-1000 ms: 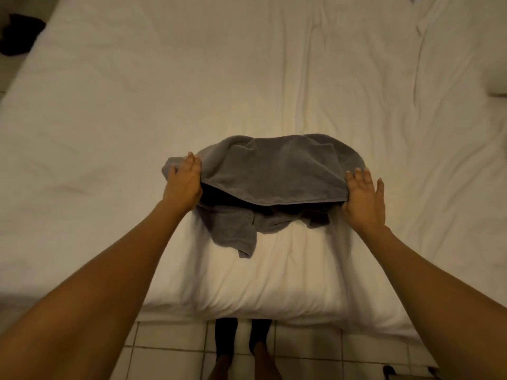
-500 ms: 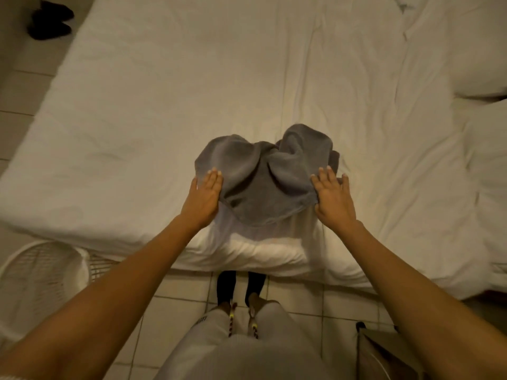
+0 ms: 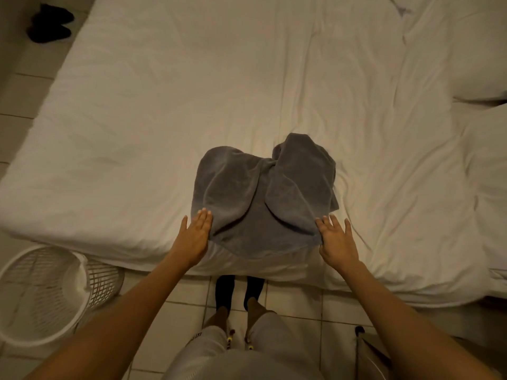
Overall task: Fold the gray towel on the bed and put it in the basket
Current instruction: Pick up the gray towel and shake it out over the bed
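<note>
The gray towel (image 3: 263, 193) lies bunched in loose folds on the white bed (image 3: 137, 127), close to the near edge. My left hand (image 3: 193, 238) rests at its near left corner, fingers stretched flat on top and the thumb hidden under the cloth. At the near right corner my right hand (image 3: 337, 241) sits the same way. Both seem to pinch the towel's edge. The white lattice basket (image 3: 82, 266) stands on the tiled floor at the lower left, beside the bed, with nothing visible in it.
White pillows (image 3: 488, 78) lie at the bed's right side. Dark shoes (image 3: 49, 24) sit on the floor at the far left. My legs and feet stand against the bed's edge, and a brown object (image 3: 375, 352) is at the lower right.
The hands have drawn closer together and toward the bed's near edge, bunching the spread towel into two humps. The view has pulled back, bringing the basket into sight.
</note>
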A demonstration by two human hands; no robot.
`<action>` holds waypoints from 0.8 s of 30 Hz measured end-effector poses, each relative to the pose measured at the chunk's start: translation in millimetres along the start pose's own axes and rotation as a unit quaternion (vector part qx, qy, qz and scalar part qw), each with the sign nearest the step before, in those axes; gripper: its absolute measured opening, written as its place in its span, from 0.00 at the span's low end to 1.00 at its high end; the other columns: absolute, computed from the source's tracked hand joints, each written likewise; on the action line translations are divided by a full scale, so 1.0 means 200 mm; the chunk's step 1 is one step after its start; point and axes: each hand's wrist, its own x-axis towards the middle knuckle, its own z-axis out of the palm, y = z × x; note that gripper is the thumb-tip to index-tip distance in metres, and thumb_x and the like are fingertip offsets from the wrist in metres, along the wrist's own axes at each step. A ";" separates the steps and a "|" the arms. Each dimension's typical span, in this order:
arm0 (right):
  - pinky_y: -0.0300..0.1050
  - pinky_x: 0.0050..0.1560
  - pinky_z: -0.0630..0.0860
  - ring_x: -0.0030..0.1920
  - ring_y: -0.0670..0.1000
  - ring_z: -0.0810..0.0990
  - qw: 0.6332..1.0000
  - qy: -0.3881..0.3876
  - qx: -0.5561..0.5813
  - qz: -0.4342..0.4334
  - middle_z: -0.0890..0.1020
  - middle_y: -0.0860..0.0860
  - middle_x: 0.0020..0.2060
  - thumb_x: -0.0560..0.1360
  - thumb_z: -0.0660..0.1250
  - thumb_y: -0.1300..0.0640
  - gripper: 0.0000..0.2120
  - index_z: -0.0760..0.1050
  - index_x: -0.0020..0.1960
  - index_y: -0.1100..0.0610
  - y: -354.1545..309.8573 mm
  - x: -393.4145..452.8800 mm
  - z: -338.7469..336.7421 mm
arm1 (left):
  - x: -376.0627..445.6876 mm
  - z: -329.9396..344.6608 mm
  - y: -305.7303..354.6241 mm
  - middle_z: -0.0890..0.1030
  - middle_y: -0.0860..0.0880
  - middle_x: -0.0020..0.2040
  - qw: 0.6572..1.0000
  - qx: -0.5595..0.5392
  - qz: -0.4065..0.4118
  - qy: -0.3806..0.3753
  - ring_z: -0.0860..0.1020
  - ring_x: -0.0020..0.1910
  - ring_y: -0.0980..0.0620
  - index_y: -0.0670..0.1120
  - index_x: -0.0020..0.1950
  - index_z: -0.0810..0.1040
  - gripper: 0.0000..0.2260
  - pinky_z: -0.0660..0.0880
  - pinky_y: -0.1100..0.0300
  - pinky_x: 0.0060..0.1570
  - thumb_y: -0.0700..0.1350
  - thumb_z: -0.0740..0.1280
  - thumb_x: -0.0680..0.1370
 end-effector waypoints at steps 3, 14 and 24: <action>0.59 0.74 0.44 0.77 0.55 0.51 1.000 0.013 -0.008 -0.012 0.60 0.55 0.75 0.78 0.58 0.57 0.28 0.55 0.76 0.56 0.02 0.13 -0.06 | 0.16 -0.11 0.03 0.45 0.43 0.79 1.000 0.009 0.005 0.013 0.45 0.79 0.47 0.41 0.78 0.42 0.29 0.46 0.45 0.76 0.47 0.54 0.83; 0.66 0.71 0.39 0.76 0.60 0.52 0.963 0.201 -0.172 0.052 0.60 0.58 0.75 0.77 0.59 0.55 0.27 0.59 0.74 0.57 0.25 0.90 -1.49 | 0.83 -1.64 0.23 0.56 0.40 0.77 0.968 0.017 -0.072 0.238 0.54 0.77 0.45 0.37 0.76 0.54 0.27 0.48 0.42 0.75 0.41 0.59 0.80; 0.68 0.71 0.38 0.76 0.61 0.47 0.838 0.483 -0.130 0.219 0.56 0.60 0.76 0.77 0.60 0.54 0.30 0.53 0.76 0.55 0.36 0.35 -3.22 | 0.30 -3.37 0.46 0.57 0.41 0.77 0.798 -0.084 -0.080 0.591 0.54 0.77 0.45 0.40 0.75 0.58 0.23 0.48 0.44 0.75 0.39 0.57 0.80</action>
